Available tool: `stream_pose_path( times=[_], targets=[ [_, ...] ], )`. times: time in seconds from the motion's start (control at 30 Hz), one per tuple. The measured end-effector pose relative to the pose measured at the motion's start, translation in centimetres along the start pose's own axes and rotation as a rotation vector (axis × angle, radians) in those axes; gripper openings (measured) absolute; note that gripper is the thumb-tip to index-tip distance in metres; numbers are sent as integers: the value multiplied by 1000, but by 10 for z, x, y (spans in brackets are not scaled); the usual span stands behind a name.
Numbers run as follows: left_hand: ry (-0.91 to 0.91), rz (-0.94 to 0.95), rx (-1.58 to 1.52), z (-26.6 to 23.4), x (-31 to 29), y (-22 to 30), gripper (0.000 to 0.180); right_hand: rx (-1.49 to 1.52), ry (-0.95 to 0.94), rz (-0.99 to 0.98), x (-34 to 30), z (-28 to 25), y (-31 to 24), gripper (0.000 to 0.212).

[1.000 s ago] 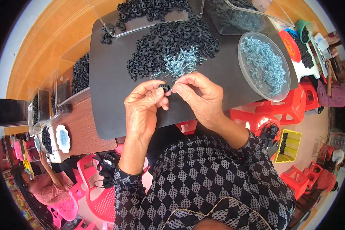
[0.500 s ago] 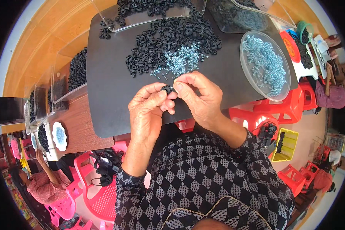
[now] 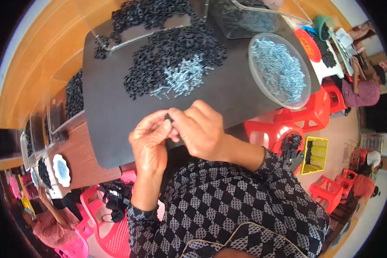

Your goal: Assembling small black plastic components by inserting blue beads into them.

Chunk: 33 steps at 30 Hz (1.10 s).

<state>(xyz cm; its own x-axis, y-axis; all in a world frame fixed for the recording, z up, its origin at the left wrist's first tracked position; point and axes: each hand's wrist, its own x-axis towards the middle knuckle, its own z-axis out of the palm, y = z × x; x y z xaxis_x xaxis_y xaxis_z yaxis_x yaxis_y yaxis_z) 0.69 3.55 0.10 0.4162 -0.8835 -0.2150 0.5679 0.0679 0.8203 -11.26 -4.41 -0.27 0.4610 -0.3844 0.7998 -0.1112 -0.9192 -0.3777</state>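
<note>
My left hand [image 3: 151,139] pinches a small black plastic part [image 3: 168,117] between thumb and fingertips, just in front of my body at the near table edge. Closed against that part is my right hand [image 3: 202,131], its thumb and curled fingers covering most of it. Whatever the right fingertips grip is hidden. Beyond my hands lies a loose pile of small metal springs [image 3: 185,77]. It overlaps the near side of a wide heap of black plastic parts [image 3: 152,60].
A round clear bowl [image 3: 306,93] of springs sits at the right edge of the dark tabletop [image 3: 112,129]. A clear bin [image 3: 146,38] with black parts stands at the far side. Red stools [image 3: 309,114] and a yellow crate [image 3: 324,157] are right; people sit farther off on both sides.
Both hands have moved left and nearer my body. My right hand has turned over the black part, hiding it more. The spring glimpsed at the right fingertips no longer shows. The view has shifted.
</note>
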Motion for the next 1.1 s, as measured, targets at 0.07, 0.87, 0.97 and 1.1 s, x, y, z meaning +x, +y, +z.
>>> stream_pose_path(
  times=[0.07, 0.87, 0.97, 1.1],
  targets=[
    [-23, 7, 28, 3, -1, 1, 19, -28, 7, -25, 0, -1, -1, 42],
    [-74, -1, 123, -4, 5, -8, 16, -545, -313, 267, 7, -35, 104, 7],
    [-72, 10, 129, -3, 4, -8, 16, -536, -303, 278, 6, -34, 105, 9],
    [-72, 14, 138, -3, 5, -10, 16, -524, -297, 290, 6, -33, 106, 10]
  ],
)
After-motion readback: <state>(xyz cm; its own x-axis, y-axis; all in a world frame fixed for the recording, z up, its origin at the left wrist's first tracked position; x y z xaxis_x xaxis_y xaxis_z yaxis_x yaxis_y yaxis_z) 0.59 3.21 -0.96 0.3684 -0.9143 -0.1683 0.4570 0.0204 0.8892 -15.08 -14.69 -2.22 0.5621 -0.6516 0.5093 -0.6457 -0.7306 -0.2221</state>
